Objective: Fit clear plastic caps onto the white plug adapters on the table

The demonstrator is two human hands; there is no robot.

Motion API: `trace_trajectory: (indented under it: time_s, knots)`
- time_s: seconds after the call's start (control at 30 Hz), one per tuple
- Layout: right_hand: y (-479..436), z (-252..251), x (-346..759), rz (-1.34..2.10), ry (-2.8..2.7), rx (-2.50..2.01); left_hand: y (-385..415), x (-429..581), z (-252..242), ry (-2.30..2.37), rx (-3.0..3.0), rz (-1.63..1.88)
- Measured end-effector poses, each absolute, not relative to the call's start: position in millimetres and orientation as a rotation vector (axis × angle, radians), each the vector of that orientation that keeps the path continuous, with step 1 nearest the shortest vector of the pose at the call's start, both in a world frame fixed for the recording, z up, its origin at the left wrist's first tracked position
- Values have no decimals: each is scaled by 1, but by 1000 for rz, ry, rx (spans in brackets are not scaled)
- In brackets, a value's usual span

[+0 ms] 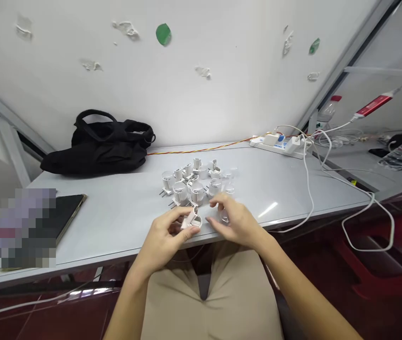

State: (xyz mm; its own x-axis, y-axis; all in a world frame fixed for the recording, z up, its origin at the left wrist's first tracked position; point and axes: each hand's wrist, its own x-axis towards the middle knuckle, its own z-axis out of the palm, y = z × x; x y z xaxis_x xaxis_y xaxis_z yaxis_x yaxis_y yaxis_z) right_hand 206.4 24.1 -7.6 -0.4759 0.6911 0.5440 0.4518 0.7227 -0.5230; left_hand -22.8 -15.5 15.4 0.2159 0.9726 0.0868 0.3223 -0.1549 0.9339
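My left hand (167, 236) is closed round a white plastic plug piece (192, 218) with a ring-shaped end, held just above the table's front edge. To its right, my right hand (238, 217) is curved, with thumb and forefinger apart. A clear plastic cup (225, 216) shows in the hollow of that hand; whether the fingers touch it I cannot tell. Just beyond both hands stand several white two-pin plugs with clear round covers (197, 191), grouped close together. At the right of the group are loose clear cups (229, 189).
A black bag (101, 146) lies against the wall at the back left. At the left edge is a dark flat folder (68, 212). A power strip (278, 146) with white cables sits at the back right. One cable (310, 193) hangs over the table's front edge.
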Motion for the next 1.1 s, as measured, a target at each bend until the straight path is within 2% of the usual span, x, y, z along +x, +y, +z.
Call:
trace_trajectory:
  time_s: [0.2, 0.5, 0.67, 0.9, 1.1]
  knots:
    - [25, -8, 207, 198, -2227, -1142, -17, -22, 17, 1234, 1719, 949]
    - [18, 24, 231, 575, -2367, -969, -16, -23, 19, 1232, 1718, 912]
    - [28, 22, 239, 765, -2420, -870, -16, -24, 19, 1255, 1750, 922]
    - [30, 5, 224, 614, -2287, -1027, -15, -24, 21, 1286, 1773, 933]
    - [32, 7, 235, 707, -2265, -996, -15, -24, 18, 1299, 1723, 877]
